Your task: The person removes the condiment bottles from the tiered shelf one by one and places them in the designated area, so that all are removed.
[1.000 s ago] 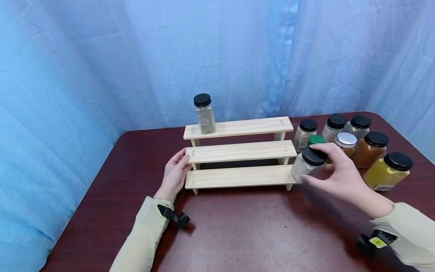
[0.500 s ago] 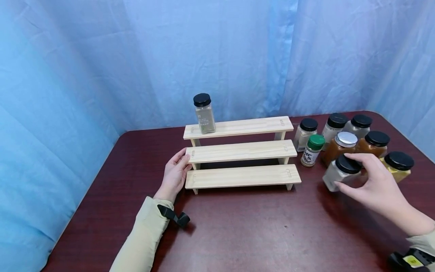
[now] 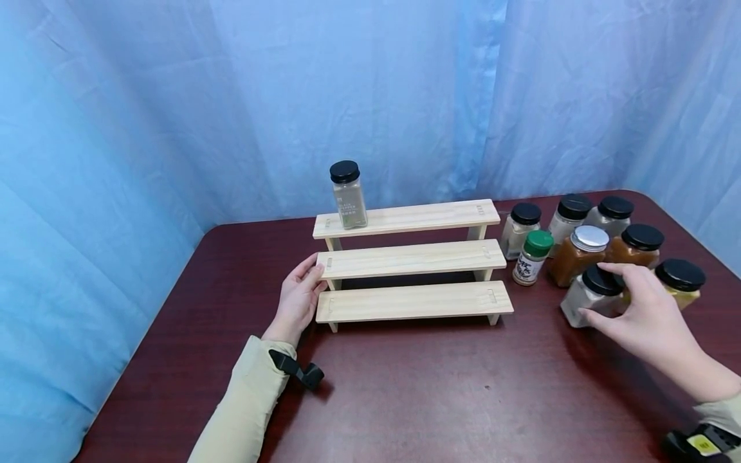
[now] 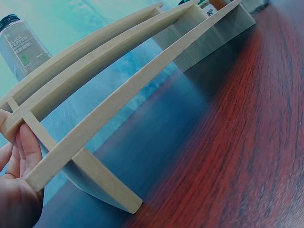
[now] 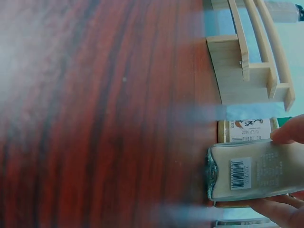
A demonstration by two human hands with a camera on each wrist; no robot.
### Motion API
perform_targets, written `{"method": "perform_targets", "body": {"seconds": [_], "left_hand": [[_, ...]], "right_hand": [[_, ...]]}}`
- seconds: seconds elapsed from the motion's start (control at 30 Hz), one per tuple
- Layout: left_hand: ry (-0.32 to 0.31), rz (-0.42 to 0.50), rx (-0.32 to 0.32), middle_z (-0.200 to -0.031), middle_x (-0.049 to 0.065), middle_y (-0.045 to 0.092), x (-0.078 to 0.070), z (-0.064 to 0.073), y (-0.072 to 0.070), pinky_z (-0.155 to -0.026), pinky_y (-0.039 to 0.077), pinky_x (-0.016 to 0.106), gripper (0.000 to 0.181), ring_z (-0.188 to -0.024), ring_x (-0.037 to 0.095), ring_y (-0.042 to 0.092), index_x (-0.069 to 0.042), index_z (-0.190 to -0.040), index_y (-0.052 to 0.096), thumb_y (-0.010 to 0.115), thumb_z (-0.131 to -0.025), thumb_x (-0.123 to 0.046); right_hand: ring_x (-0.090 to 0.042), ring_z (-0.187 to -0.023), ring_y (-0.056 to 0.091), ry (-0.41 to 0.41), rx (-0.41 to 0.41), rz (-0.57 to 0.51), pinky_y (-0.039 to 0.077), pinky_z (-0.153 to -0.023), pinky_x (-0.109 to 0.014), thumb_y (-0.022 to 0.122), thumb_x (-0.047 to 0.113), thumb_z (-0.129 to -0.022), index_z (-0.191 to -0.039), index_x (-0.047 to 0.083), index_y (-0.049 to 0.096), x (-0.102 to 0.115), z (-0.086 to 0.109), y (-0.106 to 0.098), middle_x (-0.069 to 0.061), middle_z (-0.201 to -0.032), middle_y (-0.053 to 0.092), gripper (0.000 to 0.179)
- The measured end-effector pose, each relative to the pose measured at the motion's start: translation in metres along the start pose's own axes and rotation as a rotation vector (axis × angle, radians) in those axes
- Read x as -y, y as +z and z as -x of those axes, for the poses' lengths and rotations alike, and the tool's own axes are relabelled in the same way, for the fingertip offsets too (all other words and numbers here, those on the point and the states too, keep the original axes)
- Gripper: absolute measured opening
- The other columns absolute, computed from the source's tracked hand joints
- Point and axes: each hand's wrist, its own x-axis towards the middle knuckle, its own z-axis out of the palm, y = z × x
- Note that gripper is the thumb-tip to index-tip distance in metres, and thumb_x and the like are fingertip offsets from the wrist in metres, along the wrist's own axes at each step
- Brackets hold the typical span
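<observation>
A three-tier wooden spice rack [image 3: 412, 302] stands on the table, and my left hand [image 3: 298, 297] grips the left end of its middle shelf between thumb and fingers. On the top shelf, at the left, a black pepper jar [image 3: 350, 204] with a black lid stands upright. Off the rack's right side, my right hand [image 3: 648, 315] holds a spice jar [image 3: 581, 303] of pale powder by its black-lidded upper part, thumb on the near side. In the right wrist view a barcode label shows on this spice jar [image 5: 266, 175], whose base is close to the tabletop.
Right of the rack stand several other jars: a green-capped shaker [image 3: 528, 265], a silver-lidded brown jar [image 3: 570, 263], a yellow jar [image 3: 677, 286] partly behind my right hand, and more black-lidded ones. Blue curtains [image 3: 278, 109] hang behind the dark red table [image 3: 405, 386].
My right hand has carried the pale-powder jar rightward, from the bottom shelf's right end to beside the other jars. My left hand keeps its place on the rack.
</observation>
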Motion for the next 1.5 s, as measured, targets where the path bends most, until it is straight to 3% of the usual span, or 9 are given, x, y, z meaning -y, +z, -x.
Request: {"method": "perform_targets", "body": {"seconds": [0.23, 0.83, 0.97, 1.07, 1.17, 1.37, 1.5], "left_hand": [[0.001, 0.001, -0.005, -0.101, -0.002, 0.054, 0.000, 0.000, -0.001, -0.065, 0.045, 0.015, 0.047, -0.077, 0.001, 0.056, 0.005, -0.143, 0.035, 0.046, -0.098, -0.001], [0.035, -0.008, 0.007, -0.102, -0.002, 0.055, 0.003, 0.001, -0.004, -0.065, 0.044, 0.015, 0.047, -0.078, 0.002, 0.055, 0.006, -0.143, 0.034, 0.047, -0.098, -0.002], [0.029, -0.012, 0.015, -0.104, -0.001, 0.054, 0.002, 0.000, -0.002, -0.066, 0.044, 0.015, 0.048, -0.080, 0.002, 0.056, 0.005, -0.143, 0.033, 0.048, -0.098, -0.004], [0.025, -0.009, 0.014, -0.106, 0.000, 0.054, 0.001, 0.000, -0.002, -0.066, 0.044, 0.016, 0.048, -0.080, 0.002, 0.056, 0.004, -0.144, 0.034, 0.048, -0.098, -0.004], [0.024, -0.011, 0.008, -0.108, 0.001, 0.053, 0.000, 0.000, -0.001, -0.066, 0.044, 0.016, 0.047, -0.081, 0.001, 0.056, 0.003, -0.143, 0.035, 0.047, -0.098, -0.003], [0.028, -0.021, 0.015, -0.109, 0.001, 0.052, 0.001, 0.000, 0.000, -0.066, 0.044, 0.016, 0.047, -0.080, 0.002, 0.055, 0.004, -0.143, 0.035, 0.046, -0.098, -0.002], [0.024, -0.021, 0.013, -0.107, 0.001, 0.052, 0.002, 0.000, -0.001, -0.066, 0.044, 0.016, 0.047, -0.080, 0.002, 0.055, 0.004, -0.143, 0.035, 0.046, -0.098, -0.002]], "right_hand": [[-0.035, -0.082, 0.042, 0.018, -0.003, -0.005, 0.031, -0.053, -0.021, 0.085, 0.001, -0.059, -0.124, -0.011, 0.044, -0.004, -0.001, 0.001, -0.031, -0.106, 0.047, 0.078], [-0.035, -0.081, 0.044, 0.017, 0.034, 0.031, 0.035, -0.053, -0.024, 0.083, 0.001, -0.064, -0.128, -0.011, 0.040, -0.007, -0.004, -0.002, -0.032, -0.112, 0.043, 0.078], [-0.041, -0.089, 0.042, 0.024, 0.052, 0.046, 0.044, -0.061, -0.043, 0.083, 0.001, -0.064, -0.129, -0.012, 0.039, -0.006, -0.005, -0.004, -0.034, -0.114, 0.041, 0.079], [-0.048, -0.100, 0.038, 0.028, 0.060, 0.056, 0.039, -0.070, -0.061, 0.083, 0.002, -0.064, -0.130, -0.011, 0.037, -0.005, -0.006, -0.007, -0.036, -0.118, 0.039, 0.080], [-0.051, -0.108, 0.034, 0.036, 0.065, 0.071, 0.036, -0.076, -0.067, 0.082, 0.003, -0.065, -0.130, -0.011, 0.037, -0.002, -0.008, -0.011, -0.038, -0.121, 0.037, 0.080], [-0.049, -0.106, 0.034, 0.037, 0.049, 0.089, 0.038, -0.073, -0.063, 0.081, 0.005, -0.069, -0.126, -0.012, 0.041, 0.008, -0.012, -0.021, -0.037, -0.122, 0.036, 0.072], [-0.046, -0.102, 0.038, -0.042, -0.057, 0.074, 0.040, -0.073, -0.052, 0.080, -0.001, -0.069, -0.119, -0.012, 0.047, 0.020, -0.016, -0.030, -0.032, -0.117, 0.042, 0.061]]}}
